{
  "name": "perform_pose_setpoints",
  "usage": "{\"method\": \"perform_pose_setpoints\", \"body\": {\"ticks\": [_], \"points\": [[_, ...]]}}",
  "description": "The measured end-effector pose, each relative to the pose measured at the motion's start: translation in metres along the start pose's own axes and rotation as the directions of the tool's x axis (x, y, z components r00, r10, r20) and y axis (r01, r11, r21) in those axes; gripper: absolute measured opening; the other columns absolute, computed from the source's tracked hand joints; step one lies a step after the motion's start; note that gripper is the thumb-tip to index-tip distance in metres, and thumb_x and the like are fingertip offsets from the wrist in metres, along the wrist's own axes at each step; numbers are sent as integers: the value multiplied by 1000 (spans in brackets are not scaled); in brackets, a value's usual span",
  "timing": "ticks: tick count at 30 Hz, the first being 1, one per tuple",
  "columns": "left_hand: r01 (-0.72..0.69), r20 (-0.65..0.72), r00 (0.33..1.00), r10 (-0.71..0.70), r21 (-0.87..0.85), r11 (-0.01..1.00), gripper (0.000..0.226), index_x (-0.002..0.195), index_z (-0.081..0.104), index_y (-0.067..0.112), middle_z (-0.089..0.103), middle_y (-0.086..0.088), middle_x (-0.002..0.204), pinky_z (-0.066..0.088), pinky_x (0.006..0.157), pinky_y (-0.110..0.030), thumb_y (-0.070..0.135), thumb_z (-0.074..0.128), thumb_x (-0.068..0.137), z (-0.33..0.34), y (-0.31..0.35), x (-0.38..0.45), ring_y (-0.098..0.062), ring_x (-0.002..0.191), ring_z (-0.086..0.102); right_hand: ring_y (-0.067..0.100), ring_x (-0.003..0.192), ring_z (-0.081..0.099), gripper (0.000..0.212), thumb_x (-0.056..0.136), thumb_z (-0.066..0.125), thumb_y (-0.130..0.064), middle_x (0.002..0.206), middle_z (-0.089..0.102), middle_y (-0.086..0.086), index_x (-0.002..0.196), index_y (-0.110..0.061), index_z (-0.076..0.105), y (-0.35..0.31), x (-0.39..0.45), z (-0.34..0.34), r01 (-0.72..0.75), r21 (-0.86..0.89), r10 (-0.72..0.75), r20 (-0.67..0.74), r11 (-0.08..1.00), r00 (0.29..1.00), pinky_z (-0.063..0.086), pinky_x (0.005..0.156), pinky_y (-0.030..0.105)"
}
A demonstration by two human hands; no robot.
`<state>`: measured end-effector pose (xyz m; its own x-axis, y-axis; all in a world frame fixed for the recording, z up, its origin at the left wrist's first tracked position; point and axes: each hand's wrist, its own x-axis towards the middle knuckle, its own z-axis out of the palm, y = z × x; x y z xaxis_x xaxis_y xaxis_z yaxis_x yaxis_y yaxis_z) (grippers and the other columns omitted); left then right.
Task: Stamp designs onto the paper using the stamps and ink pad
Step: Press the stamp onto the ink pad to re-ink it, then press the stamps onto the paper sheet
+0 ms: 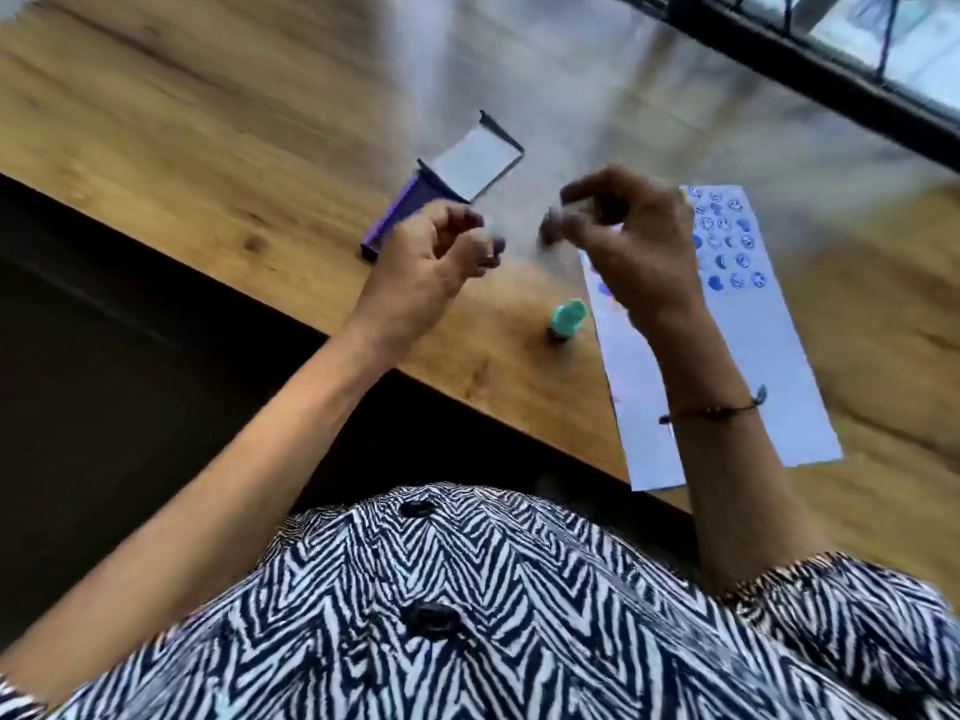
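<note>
The frame is motion-blurred. My left hand (pixel 441 252) and my right hand (pixel 634 236) hover close together above the wooden table (pixel 208 148), fingers curled. My right fingertips pinch a small pale purplish thing (pixel 550 227), probably a stamp, too blurred to name. Whether my left hand holds anything cannot be told. A green stamp (pixel 567 318) stands upright on the table below my hands. The ink pad (pixel 470 166) lies open beyond my left hand, its purple half (pixel 397 210) toward me. A white paper strip (pixel 763 345) with several blue stamped faces lies under my right forearm.
The table's front edge runs diagonally from the left down to my body, with dark floor (pixel 104 356) beyond it. A black rail (pixel 810 65) crosses the top right corner. My patterned shirt (pixel 467 615) fills the bottom of the view.
</note>
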<state>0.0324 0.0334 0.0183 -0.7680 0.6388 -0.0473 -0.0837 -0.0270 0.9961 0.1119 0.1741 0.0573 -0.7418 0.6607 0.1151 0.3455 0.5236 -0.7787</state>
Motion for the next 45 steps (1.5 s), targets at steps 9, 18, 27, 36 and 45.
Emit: {"method": "perform_pose_setpoints", "body": {"ticks": [9, 18, 27, 36, 45], "points": [[-341, 488, 872, 32, 559, 756, 24, 107, 50, 3, 54, -7, 89, 25, 60, -21, 22, 44, 92, 65, 2, 33, -19, 80, 47, 30, 80, 61, 9, 74, 63, -8, 79, 69, 18, 81, -3, 65, 56, -36, -32, -37, -313, 41, 7, 949, 999, 49, 77, 42], [-331, 512, 859, -29, 596, 732, 25, 109, 45, 3, 63, -20, 113, 36, 81, -33, 22, 39, 94, 64, -8, 37, -32, 104, 56, 35, 91, 56, 15, 78, 57, -10, 96, 62, 21, 91, -4, 62, 55, -36, -24, -12, -487, 47, 61, 874, 997, 45, 80, 41], [-311, 484, 875, -9, 574, 758, 26, 110, 46, 2, 62, -22, 110, 31, 71, -27, 21, 39, 94, 64, -9, 38, -33, 102, 55, 42, 85, 56, 17, 83, 50, -11, 99, 56, 23, 96, -3, 57, 50, -32, -13, 68, -680, 32, 133, 730, 991, 39, 63, 37], [-320, 485, 875, -12, 595, 737, 28, 111, 44, 3, 63, -21, 111, 37, 80, -35, 25, 38, 94, 65, -12, 39, -35, 103, 56, 38, 73, 52, 12, 82, 46, -6, 92, 53, 22, 92, -4, 54, 48, -33, -10, 90, -716, 1, 125, 692, 992, 32, 58, 35], [-365, 523, 852, 7, 586, 724, 27, 109, 44, 4, 62, -22, 109, 28, 64, -27, 25, 38, 94, 65, -11, 39, -32, 99, 56, 37, 85, 56, 14, 79, 51, -8, 95, 61, 15, 89, -8, 60, 47, -30, -19, 19, -614, 78, 131, 789, 988, 39, 63, 35]]}}
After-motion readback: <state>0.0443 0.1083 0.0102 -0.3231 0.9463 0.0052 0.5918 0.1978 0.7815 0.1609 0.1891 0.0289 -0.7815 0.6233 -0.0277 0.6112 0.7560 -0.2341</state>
